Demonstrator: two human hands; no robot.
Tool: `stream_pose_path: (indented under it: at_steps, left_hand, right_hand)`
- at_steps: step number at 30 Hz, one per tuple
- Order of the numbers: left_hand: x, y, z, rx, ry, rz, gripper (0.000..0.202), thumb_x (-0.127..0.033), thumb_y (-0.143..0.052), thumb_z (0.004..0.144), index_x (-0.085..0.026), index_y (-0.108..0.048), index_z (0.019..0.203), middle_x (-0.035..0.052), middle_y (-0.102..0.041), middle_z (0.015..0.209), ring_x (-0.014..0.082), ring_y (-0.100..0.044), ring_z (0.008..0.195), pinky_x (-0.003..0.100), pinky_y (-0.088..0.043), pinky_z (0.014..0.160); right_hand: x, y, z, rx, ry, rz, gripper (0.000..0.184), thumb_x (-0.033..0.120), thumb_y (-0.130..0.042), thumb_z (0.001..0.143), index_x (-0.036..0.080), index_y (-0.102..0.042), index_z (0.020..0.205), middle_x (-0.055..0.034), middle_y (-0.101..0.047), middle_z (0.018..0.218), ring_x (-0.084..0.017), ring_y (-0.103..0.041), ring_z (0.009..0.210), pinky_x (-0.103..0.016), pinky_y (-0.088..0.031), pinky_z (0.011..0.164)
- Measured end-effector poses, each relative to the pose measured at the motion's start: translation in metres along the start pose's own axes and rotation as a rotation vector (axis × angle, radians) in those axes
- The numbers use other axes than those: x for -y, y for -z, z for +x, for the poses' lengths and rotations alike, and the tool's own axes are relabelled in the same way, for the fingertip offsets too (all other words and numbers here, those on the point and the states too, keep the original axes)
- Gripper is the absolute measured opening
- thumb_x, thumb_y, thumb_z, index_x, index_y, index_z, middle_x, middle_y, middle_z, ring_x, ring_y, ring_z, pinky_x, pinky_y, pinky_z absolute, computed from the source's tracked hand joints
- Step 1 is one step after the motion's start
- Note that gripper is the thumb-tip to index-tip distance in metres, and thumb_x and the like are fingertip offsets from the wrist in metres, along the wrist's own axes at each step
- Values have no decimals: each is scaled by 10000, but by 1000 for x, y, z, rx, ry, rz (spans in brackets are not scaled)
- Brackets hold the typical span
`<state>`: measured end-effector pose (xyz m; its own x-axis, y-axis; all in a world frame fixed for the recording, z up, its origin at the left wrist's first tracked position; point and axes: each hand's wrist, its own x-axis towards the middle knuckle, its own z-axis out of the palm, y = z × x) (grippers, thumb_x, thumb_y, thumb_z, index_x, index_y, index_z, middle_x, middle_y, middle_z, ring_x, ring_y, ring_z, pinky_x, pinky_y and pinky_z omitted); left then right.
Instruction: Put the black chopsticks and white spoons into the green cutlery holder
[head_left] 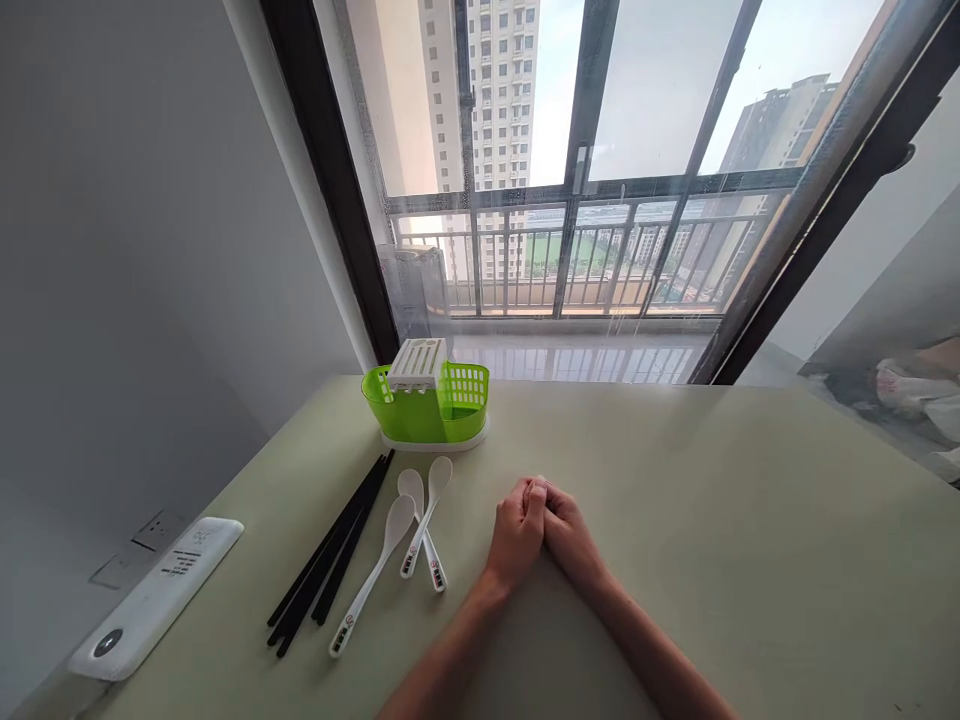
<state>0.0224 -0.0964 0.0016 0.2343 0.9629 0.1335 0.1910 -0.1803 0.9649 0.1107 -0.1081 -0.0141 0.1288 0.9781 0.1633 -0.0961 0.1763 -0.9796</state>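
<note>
My left hand [516, 535] and my right hand [571, 538] are closed and pressed against each other over the table [675, 560]; no object shows in either. To their left lie three white spoons: a long one [375, 570] and two shorter ones that cross, one [427, 520] over the other [436, 572]. Several black chopsticks [334, 560] lie in a loose bundle further left. Behind the spoons stands a bright green utensil holder [420, 418] with a white slotted piece [417, 362] on top and a white base.
A white power strip [161, 600] runs along the table's left edge, by a grey wall [150, 250] with a socket [157, 529]. Beyond the far edge is a window [652, 100] with dark frames. Bags [919, 395] show at the far right.
</note>
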Motion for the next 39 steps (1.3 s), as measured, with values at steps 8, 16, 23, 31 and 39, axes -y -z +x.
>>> stream_pose_path:
  at_steps: [8, 16, 23, 31, 39]
  left_hand:
    - [1, 0, 0, 5, 17, 21, 398, -553, -387, 983, -248, -550, 786, 67, -684, 794, 219, -625, 754, 290, -485, 749]
    - [0, 0, -1, 14, 19, 8, 337, -466, -381, 992, -244, -528, 785, 59, -651, 773, 219, -610, 760, 300, -464, 740]
    - [0, -1, -1, 5, 9, 9, 341, -467, -383, 995, -252, -542, 783, 34, -649, 767, 201, -607, 751, 285, -469, 744]
    - [1, 0, -1, 7, 20, 19, 345, -475, -381, 990, -260, -545, 777, 38, -662, 765, 207, -630, 758, 286, -483, 747]
    - [1, -1, 0, 2, 15, 17, 352, -481, -388, 989, -253, -548, 773, 56, -677, 775, 216, -626, 756, 291, -487, 741]
  right_hand:
    - [-4, 1, -1, -2, -17, -3, 338, 487, -628, 846, 190, -607, 687, -8, -585, 695, -165, -495, 667, -277, -438, 620]
    - [-2, 2, -1, 2, -15, -8, 353, 505, -634, 847, 191, -606, 689, -14, -593, 698, -168, -505, 670, -280, -448, 623]
    - [-1, 2, -2, 5, -17, -12, 343, 497, -633, 853, 190, -608, 702, -11, -590, 693, -166, -499, 668, -275, -445, 620]
    - [-2, 2, -2, 5, -19, -12, 349, 500, -628, 861, 191, -609, 699, -9, -592, 689, -165, -504, 666, -274, -443, 621]
    - [-3, 1, -2, 1, -14, -5, 351, 504, -636, 858, 193, -617, 698, -12, -607, 686, -169, -517, 665, -275, -450, 616]
